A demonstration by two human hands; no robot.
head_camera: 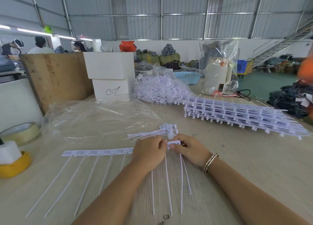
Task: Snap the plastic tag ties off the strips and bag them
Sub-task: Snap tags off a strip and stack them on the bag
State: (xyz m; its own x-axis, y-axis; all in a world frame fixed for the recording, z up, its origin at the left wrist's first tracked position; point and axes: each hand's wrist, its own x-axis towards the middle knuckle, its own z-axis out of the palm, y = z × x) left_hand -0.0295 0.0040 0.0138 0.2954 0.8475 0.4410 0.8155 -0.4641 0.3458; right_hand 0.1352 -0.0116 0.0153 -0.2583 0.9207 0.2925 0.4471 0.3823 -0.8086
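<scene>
Head view: left hand (149, 150) pins strip (98, 152), right hand (188, 148) pinches end tie (174, 142) — twist sharply at the joint.

Single head-worn wide-angle view; faces forward and down over the table (220, 157); hands close at 6 o'clock; warehouse wall far at 12 o'clock.

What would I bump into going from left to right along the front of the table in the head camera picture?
yellow tape holder → white strip of tag ties → left hand → right hand → bracelet
</scene>
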